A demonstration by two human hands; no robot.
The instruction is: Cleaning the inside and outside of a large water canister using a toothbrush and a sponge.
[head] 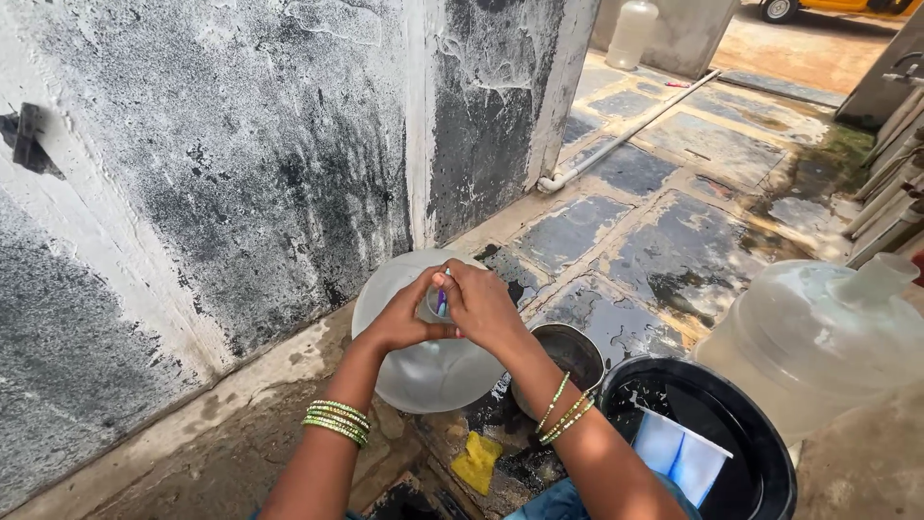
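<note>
Small clear object (435,304), possibly a little glass or cup (too hidden to tell), is being held between both hands at frame centre, with a thin blue-and-pink stick-like item (443,297) poking up at its 1 o'clock edge. Left hand (404,313) is wrapping around the object from 9 o'clock, fingers curled closed on it. Right hand (484,306) is closing over it from 3 o'clock, thumb and fingertips pinching at the stick; exact grip is partly hidden. Both wrists are wearing green and gold bangles (337,421).

Directly beneath the hands, a large translucent water jar (423,371) is lying on its side against the stained wall (241,164), which is rising at 10 to 12 o'clock. At 4 o'clock from the hands, just beside the jar, a dark metal pot (576,347) is sitting on the wet ground. Yellow sponge (477,462) is lying at 6 o'clock, near the pot. Black bucket (760,453) is standing at 4 to 5 o'clock, holding a white and blue folded packet (679,453) inside. Second translucent jar (818,337) is leaning at 3 o'clock, touching the bucket rim. Wet stone paving (674,250) is stretching toward 1 o'clock, with a white pipe (626,140) running along it and another pale jar (630,34) standing far off at 1 o'clock.
</note>
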